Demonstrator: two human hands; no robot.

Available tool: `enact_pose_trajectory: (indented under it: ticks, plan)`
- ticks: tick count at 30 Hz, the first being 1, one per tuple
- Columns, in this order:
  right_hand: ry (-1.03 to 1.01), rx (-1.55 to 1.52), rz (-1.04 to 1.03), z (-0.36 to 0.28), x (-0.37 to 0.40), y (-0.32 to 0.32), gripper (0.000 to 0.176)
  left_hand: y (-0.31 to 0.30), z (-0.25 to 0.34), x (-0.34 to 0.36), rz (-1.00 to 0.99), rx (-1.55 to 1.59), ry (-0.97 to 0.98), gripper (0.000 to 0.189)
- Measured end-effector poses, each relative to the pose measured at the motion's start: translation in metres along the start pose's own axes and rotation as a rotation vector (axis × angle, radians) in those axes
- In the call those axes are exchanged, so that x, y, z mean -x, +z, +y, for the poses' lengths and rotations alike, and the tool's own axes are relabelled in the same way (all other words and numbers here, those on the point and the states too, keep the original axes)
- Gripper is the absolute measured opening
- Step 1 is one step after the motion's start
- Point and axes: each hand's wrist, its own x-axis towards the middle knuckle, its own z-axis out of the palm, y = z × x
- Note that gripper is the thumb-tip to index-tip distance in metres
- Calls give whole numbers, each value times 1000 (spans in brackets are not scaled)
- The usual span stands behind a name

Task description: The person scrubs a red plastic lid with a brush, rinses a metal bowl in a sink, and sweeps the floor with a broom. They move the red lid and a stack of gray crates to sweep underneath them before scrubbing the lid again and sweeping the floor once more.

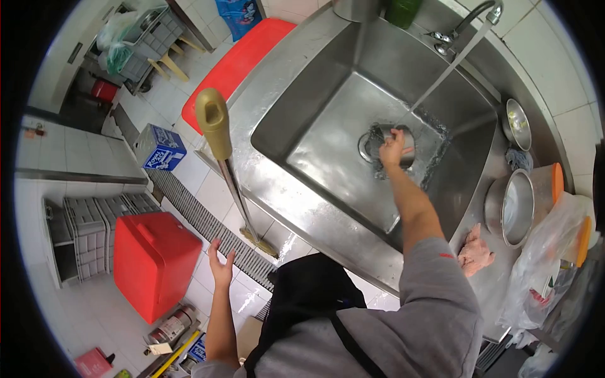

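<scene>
In the steel sink (321, 135), my right hand (392, 150) is closed on the rim of a small round steel container (405, 140), close to the drain. The fingers partly cover the container, so its exact kind is hard to make out. Water runs from the tap (495, 14) in a slanting stream (450, 66) and splashes around it on the sink floor. My left hand (222, 263) is held out over the floor, away from the sink, fingers apart and holding nothing.
Right of the sink stand a steel pot (518, 208), a small steel bowl (518, 125) and a crumpled pink item (476, 251). A long-handled tool with a gold grip (214, 123) leans at the sink's left edge. A red bin (151, 264) stands on the floor at left.
</scene>
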Motion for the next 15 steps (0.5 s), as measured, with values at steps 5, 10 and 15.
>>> enact_pose_trajectory:
  ticks: [5, 10, 15]
  plan:
    - [382, -551, 233, -23, 0, 8, 18, -18, -19, 67, 86, -145, -123, 34]
    - [907, -1410, 71, -32, 8, -35, 22, -8, 17, 81, 64, -71, -175, 16]
    - [554, -1290, -206, 12, -8, -76, 11, 39, 143, 13, -123, 198, 203, 13]
